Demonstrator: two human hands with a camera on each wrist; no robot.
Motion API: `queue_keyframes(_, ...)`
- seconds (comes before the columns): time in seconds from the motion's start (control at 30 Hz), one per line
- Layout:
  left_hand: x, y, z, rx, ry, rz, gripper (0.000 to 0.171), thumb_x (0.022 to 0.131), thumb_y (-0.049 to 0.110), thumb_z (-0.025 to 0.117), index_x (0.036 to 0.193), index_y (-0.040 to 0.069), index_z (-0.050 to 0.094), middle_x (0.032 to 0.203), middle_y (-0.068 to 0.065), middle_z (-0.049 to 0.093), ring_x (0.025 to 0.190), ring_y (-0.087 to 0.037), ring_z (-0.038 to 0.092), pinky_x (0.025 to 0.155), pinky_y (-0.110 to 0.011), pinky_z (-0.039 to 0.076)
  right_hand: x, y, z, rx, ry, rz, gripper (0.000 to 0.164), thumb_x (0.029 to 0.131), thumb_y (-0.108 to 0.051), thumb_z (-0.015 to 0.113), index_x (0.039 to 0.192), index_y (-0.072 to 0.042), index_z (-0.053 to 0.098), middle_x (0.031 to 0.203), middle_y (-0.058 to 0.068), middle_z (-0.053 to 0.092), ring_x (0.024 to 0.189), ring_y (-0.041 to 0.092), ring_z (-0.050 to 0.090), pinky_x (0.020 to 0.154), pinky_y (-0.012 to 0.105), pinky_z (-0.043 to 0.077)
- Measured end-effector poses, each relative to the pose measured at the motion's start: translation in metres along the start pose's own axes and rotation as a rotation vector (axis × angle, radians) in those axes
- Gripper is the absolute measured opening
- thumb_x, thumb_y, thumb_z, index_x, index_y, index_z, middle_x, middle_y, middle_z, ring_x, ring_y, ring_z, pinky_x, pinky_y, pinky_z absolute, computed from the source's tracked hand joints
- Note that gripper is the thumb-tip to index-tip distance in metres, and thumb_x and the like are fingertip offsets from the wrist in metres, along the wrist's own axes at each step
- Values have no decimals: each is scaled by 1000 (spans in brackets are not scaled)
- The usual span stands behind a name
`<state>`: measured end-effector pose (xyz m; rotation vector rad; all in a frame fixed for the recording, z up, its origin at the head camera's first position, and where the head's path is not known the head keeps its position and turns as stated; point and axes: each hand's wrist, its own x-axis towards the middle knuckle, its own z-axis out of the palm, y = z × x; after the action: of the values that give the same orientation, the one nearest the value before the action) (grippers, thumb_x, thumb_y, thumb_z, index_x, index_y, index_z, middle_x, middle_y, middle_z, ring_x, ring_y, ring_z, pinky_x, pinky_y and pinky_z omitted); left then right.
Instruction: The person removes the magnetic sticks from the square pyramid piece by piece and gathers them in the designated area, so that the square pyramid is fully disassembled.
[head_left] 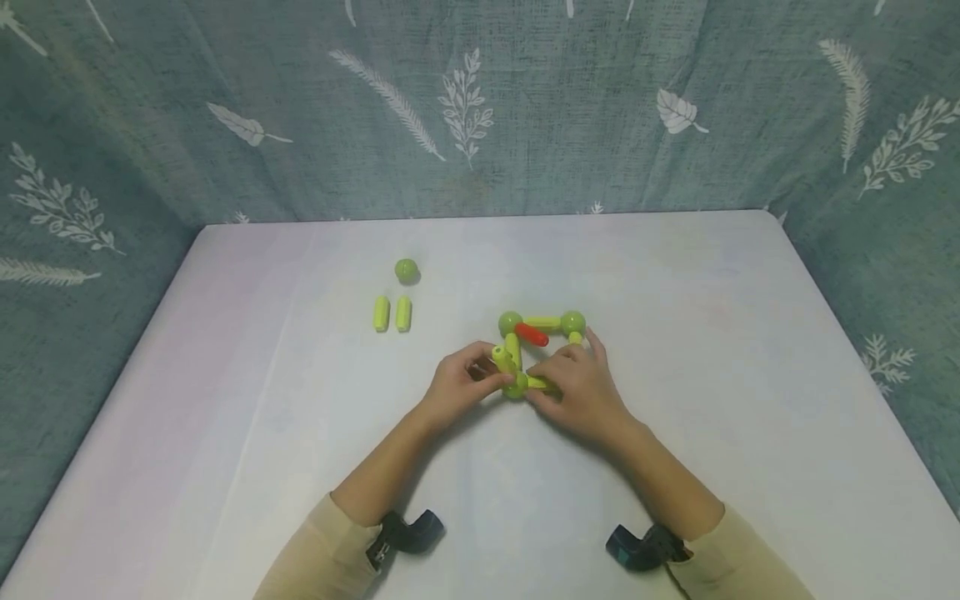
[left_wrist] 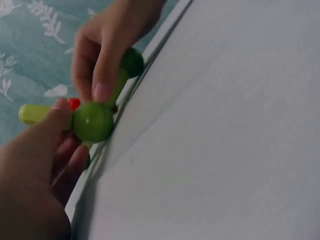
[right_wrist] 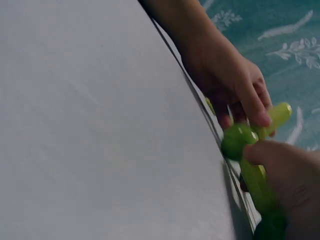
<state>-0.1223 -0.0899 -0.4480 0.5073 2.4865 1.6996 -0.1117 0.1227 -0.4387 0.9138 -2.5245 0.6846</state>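
A frame of green balls and yellow-green rods is between the two hands. My left hand (head_left: 459, 382) pinches a yellow-green rod (head_left: 501, 357) that juts up from the near-left green ball (head_left: 515, 387). With thumb and fingers, my right hand (head_left: 583, 390) grips the near rod (right_wrist: 256, 182) running right from that same ball. Two more balls, a far-left one (head_left: 510, 322) and a far-right one (head_left: 573, 322), are joined by a far rod (head_left: 542, 322). A red rod (head_left: 532, 335) sticks out from the far-left ball. The right hand hides the near-right corner in the head view.
Left of the frame, a loose green ball (head_left: 407, 270) lies on the white table (head_left: 285, 350) behind two loose yellow-green rods, a left one (head_left: 381, 314) and a right one (head_left: 403, 314). Leaf-patterned green cloth (head_left: 525, 108) hangs along the table's back and sides.
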Motion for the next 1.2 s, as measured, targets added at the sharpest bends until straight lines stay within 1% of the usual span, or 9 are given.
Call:
queue_keyframes(0.17,-1,-1,5,-9,-7,57,25,78,12,77,99,4,65,90,-7,70,81,-15,65,73,-28,53,-1,-2,11,-43,161,-68,36,68,-44,78,88,-14,72,81,0,70,83,23,56,99,72,21)
queue_keyframes(0.37,-3,2,5,-63,18,36,22,78,10,76,98,4,67,89,-6,70,82,-9,62,71,-25,52,-1,-5,12,-15,182,-79,32,70,-39,77,88,-14,72,78,-1,70,76,19,55,99,67,25)
queue_keyframes(0.43,-1,5,2,-100,55,18,22,79,10,75,98,3,66,90,-6,69,82,-7,60,69,-24,50,0,-5,12,-7,187,-77,30,70,-38,78,87,-14,71,77,-2,70,74,19,54,98,67,26)
queue_keyframes(0.6,5,15,-16,-187,250,-9,21,80,8,73,99,1,65,99,-8,67,89,-9,58,70,-20,46,0,-4,11,-1,192,-75,30,69,-38,79,86,-15,71,74,-4,68,74,19,54,98,67,26)
queue_keyframes(0.67,7,16,-22,-192,270,-25,21,81,8,73,99,1,65,103,-7,66,94,-10,57,73,-20,47,-1,-4,11,-6,178,-68,29,69,-38,79,86,-16,71,75,-5,69,75,18,54,99,66,25)
queue_keyframes(0.8,8,13,-30,-172,226,-8,18,80,4,73,95,1,64,106,-5,62,99,-12,57,75,-22,50,-2,-3,10,-9,157,-57,30,70,-39,78,86,-16,71,77,-4,70,75,18,54,100,66,25)
queue_keyframes(0.87,7,13,-33,-162,218,34,17,80,1,72,94,1,63,104,-6,62,99,-12,58,76,-22,50,-3,-3,10,-5,152,-58,30,70,-39,78,87,-16,71,77,-4,70,74,18,54,100,65,24)
queue_keyframes(1.1,4,13,-51,-72,128,162,51,83,-1,68,128,1,43,104,-20,63,90,-11,60,77,-21,50,-2,-3,11,-10,137,-43,31,70,-41,77,87,-17,70,79,-4,70,76,17,54,102,65,23)
queue_keyframes(1.2,1,12,-61,-72,94,176,54,85,-3,65,133,0,40,109,-24,61,91,-11,60,80,-23,50,-2,-4,10,-13,137,-41,30,71,-41,76,87,-17,70,79,-4,70,76,17,55,102,65,22)
